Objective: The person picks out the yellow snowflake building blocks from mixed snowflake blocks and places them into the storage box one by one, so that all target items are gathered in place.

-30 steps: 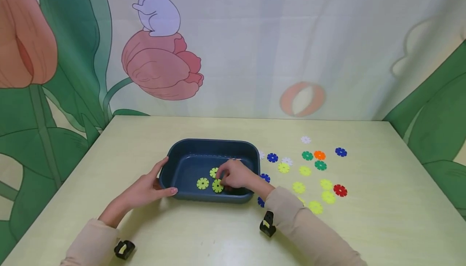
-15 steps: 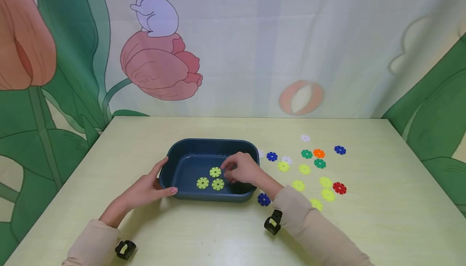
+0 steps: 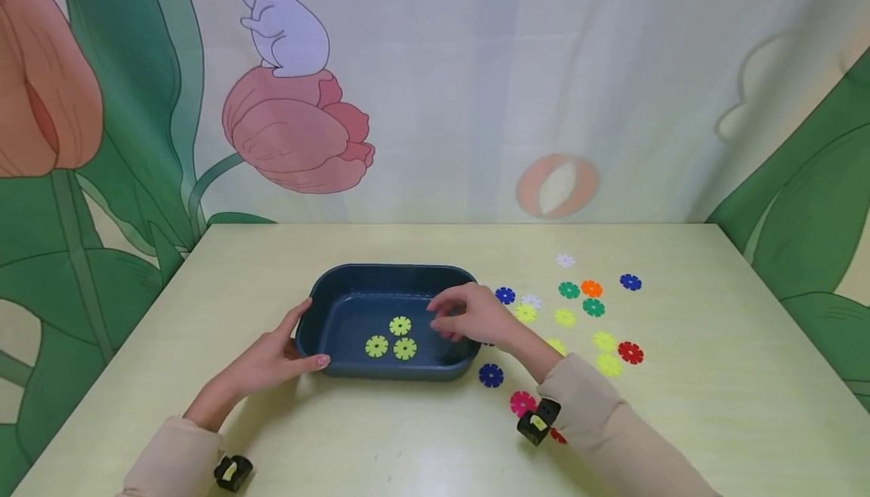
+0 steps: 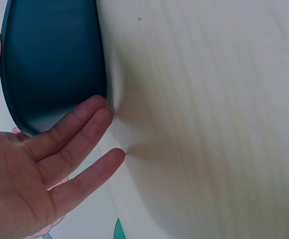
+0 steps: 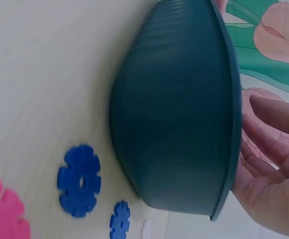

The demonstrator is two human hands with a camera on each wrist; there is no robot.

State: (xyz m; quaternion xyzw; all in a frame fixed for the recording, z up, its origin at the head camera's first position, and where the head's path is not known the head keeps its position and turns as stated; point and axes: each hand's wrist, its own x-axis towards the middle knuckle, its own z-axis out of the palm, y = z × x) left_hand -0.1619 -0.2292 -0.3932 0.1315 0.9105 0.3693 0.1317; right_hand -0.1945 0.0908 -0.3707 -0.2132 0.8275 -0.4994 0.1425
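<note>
My left hand [image 3: 268, 361] clasps the left end of a dark blue basin [image 3: 390, 371]. Its thumb and index finger span the front left corner; in the left wrist view, other fingers [image 4: 74, 129] lie against the outer wall. Three yellow-green notched plastic discs rest flat on the basin floor, among them a front right disc [image 3: 405, 348]. Over the right part of the basin hovers my right hand [image 3: 476, 317], fingers loosely bent and nothing visible between them. The right wrist view shows this hand [image 5: 274, 154] beside the basin's rim.
Several notched discs lie on the table [image 3: 381, 436] right of the basin, including a blue disc [image 3: 491, 375], a pink disc [image 3: 522, 404], a red disc [image 3: 630, 353] and an orange disc [image 3: 591, 288]. A printed curtain [image 3: 435, 104] hangs behind the table.
My right hand has let go of a yellow-green disc in the basin and drawn back to the right. The disc stays beside the other two. My left hand keeps its place.
</note>
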